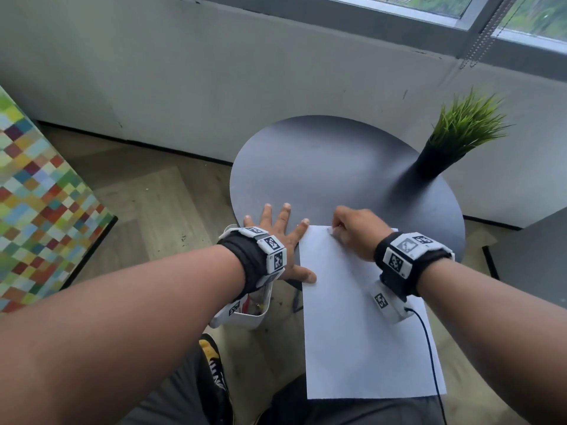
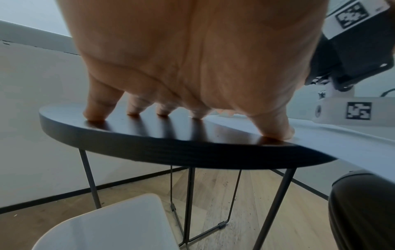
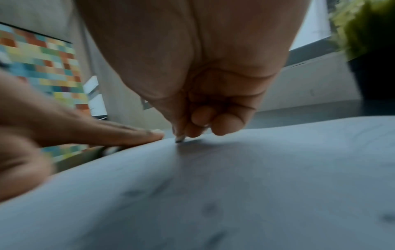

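A white sheet of paper point(image 1: 362, 332) point(image 2: 342, 143) point(image 3: 235, 186) lies on the near part of a round dark table point(image 1: 322, 164) point(image 2: 149, 152) and overhangs its near edge above my lap. My left hand point(image 1: 276, 231) point(image 2: 192, 67) point(image 3: 85, 132) rests flat with fingers spread on the tabletop, its thumb pressing the sheet's left edge. My right hand point(image 1: 356, 231) point(image 3: 203, 126) is curled at the sheet's far edge. Its thumb and forefinger tips meet there and seem to pinch the paper.
A green grass plant in a black pot point(image 1: 445, 148) point(image 3: 374, 76) stands at the table's far right. A panel of coloured squares point(image 1: 40, 210) stands to the left on the wood floor. A white chair seat point(image 2: 107, 228) sits below the table's thin metal legs point(image 2: 188, 203).
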Tool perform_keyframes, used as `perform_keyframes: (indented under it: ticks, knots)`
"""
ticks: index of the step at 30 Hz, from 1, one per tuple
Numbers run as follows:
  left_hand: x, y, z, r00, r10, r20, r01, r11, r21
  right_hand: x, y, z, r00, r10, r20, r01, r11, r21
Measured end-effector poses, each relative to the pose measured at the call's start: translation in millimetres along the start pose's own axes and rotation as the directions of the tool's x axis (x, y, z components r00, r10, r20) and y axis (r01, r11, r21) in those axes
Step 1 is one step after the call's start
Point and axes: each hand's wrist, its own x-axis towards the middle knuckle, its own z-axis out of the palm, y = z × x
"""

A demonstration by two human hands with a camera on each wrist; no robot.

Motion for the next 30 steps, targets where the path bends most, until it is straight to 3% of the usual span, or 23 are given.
perform_keyframes:
  ticks: [2,4,6,9,10,14,16,17,19,20,27,30]
  knots:
    - [0.4,-0.4,-0.1,1.000,0.005,-0.004,-0.005,1.000,0.001,-12.6,-18.3,7.3,0.987,-0.144,0.067,0.146,0.989,-0.027]
    - [0.5,-1.0,-0.8,1.000,0.012,-0.005,-0.012,1.000,-0.003,-23.4,-29.2,14.6,0.939,-0.296,0.178,0.303,0.953,-0.014]
    - [1.3,-0.8,-0.2,1.000,0.010,-0.005,-0.010,1.000,-0.004,-14.4,-18.9,7.7,0.966,-0.217,0.142,0.220,0.976,-0.005]
    - [2.7,-0.9,2.0,1.000,0.003,-0.017,-0.003,1.000,-0.001,0.7,3.5,3.2,0.999,0.038,-0.001,-0.038,0.999,0.012]
    - [3.0,-1.2,2.7,1.000,0.006,-0.024,-0.006,1.000,-0.002,-1.7,0.4,5.2,0.999,0.030,-0.020,-0.029,1.000,0.009]
    - [2.1,-3.5,2.7,0.999,0.024,-0.029,-0.024,1.000,0.009,-21.0,-23.9,14.9,0.956,-0.276,0.100,0.276,0.961,0.011]
    - [1.9,-2.8,1.7,1.000,0.020,-0.023,-0.019,1.000,0.015,-16.2,-9.5,7.3,0.977,-0.191,0.096,0.194,0.981,-0.019]
    - [2.2,-2.2,1.3,1.000,0.016,-0.022,-0.016,1.000,0.013,-12.6,2.1,3.6,0.994,-0.083,0.071,0.083,0.997,-0.004]
    - [1.9,-1.7,0.9,1.000,0.012,-0.021,-0.012,1.000,0.009,-5.7,24.1,-0.5,0.994,0.103,0.029,-0.105,0.990,0.099]
    - [1.4,-1.5,0.3,1.000,0.012,-0.018,-0.011,1.000,0.007,-2.9,30.6,-0.3,0.990,0.139,0.019,-0.140,0.978,0.155]
    - [-1.1,6.7,-7.7,1.000,0.007,0.007,-0.007,1.000,-0.004,3.7,29.8,5.9,0.973,0.230,0.009,-0.228,0.957,0.177]
    - [-3.1,9.6,-5.2,1.000,-0.006,-0.002,0.006,1.000,0.001,-4.6,15.0,11.2,0.983,0.181,-0.019,-0.178,0.976,0.122]
